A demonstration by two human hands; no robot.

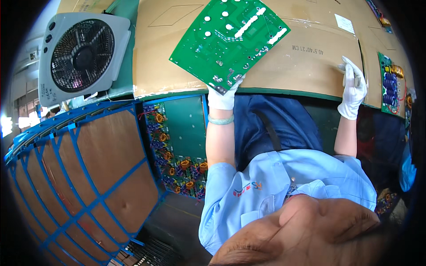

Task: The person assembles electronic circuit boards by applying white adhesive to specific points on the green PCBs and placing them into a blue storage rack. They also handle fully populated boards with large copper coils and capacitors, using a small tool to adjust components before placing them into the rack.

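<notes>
My left hand (221,99), in a white glove, grips the near corner of a large green circuit board (208,48). The board is raised and tilted above a cardboard-covered table (177,84). White patches and silvery solder spots show on the side in view; some of my left fingers are hidden behind the board. My right hand (353,91), also gloved in white, is held over the table's near edge at the right. Its fingers are stretched out, and I see nothing in it. A jade-coloured bangle circles my left wrist.
A grey box fan (84,55) stands at the far left. Another circuit board (390,84), with coils and blue capacitors, lies at the right. Blue-framed brown panels (111,155) stand at lower left, beside several populated boards (184,170). A white label (345,23) is on the cardboard.
</notes>
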